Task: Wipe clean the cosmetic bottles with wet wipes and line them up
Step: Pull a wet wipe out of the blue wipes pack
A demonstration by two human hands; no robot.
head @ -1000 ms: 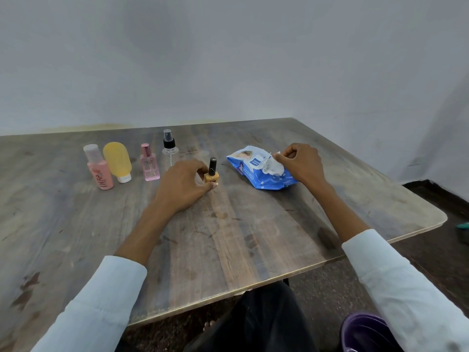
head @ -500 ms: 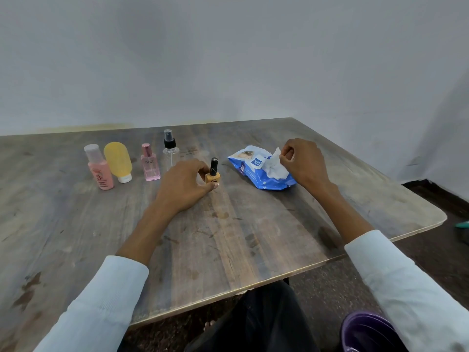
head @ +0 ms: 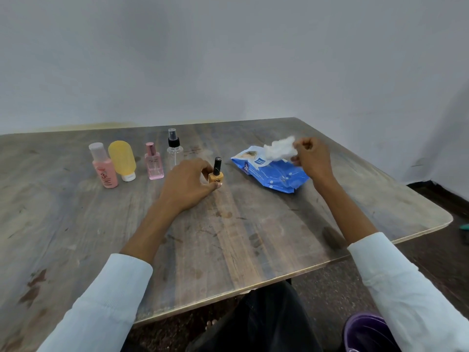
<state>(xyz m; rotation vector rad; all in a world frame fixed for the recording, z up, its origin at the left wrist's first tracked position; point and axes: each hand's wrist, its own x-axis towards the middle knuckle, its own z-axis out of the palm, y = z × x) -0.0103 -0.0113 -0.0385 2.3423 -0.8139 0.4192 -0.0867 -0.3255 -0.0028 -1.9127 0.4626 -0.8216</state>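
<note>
Pinching white wipe (head: 279, 148) in right hand (head: 313, 158) above blue pack (head: 274, 174).

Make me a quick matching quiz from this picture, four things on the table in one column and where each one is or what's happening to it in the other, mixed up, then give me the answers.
Column one:
1. nail polish bottle
2. wet wipe
3. clear spray bottle
4. pink bottle

Column two:
A. leftmost in the row of bottles
B. pinched by the right hand above the blue wipes pack
C. held at its base by the left hand
D. upright behind the left hand, black spray top

Pairs: 1-C, 2-B, 3-D, 4-A
</note>
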